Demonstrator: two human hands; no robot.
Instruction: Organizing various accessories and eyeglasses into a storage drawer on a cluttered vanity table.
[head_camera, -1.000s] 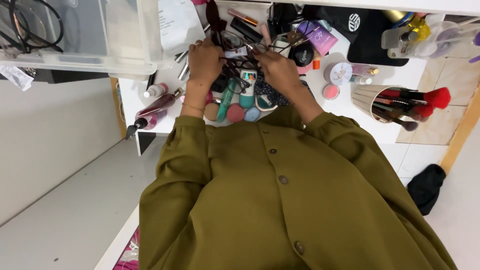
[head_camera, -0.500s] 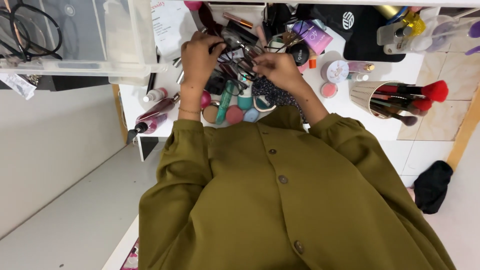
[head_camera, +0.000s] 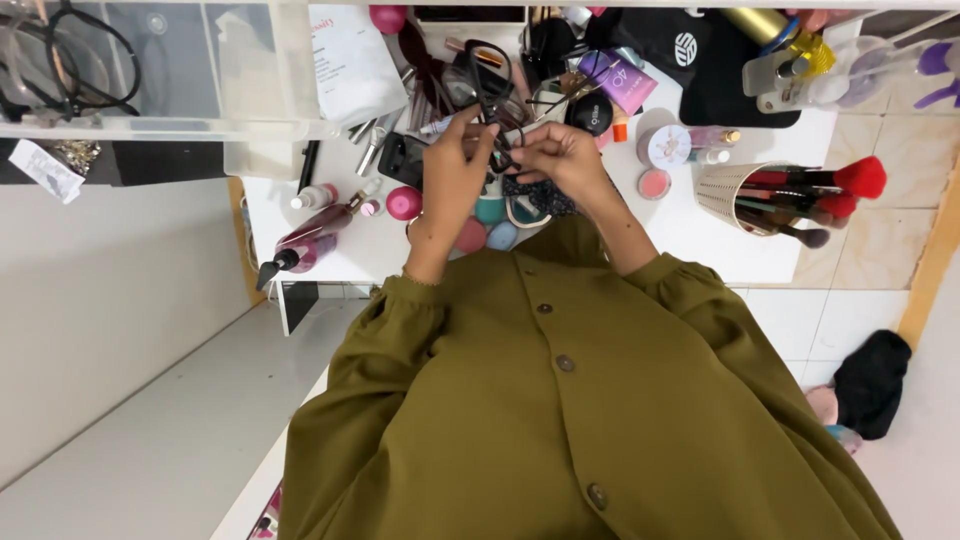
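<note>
The left hand (head_camera: 455, 165) and the right hand (head_camera: 560, 160) meet above the cluttered counter (head_camera: 690, 250), both pinched shut on a pair of black-framed glasses (head_camera: 490, 90) held up between them. The left fingers close near the hinge, the right fingers grip the folded end just beside it, and one dark rim stands upright above the knuckles.

Handling these well seems to call for a light hold on the frame and not the lenses, with the two hands kept close so nothing twists at the hinge.

Beneath the hands lie round coloured sponges (head_camera: 488, 225) and a patterned pouch (head_camera: 545, 195). To the right sit a small pink pot (head_camera: 654, 184) and a ribbed cup of red-tipped brushes (head_camera: 735, 195). To the left a dark pump bottle (head_camera: 305, 245) lies on its side, and a clear plastic box (head_camera: 230, 70) stands further out.
</note>
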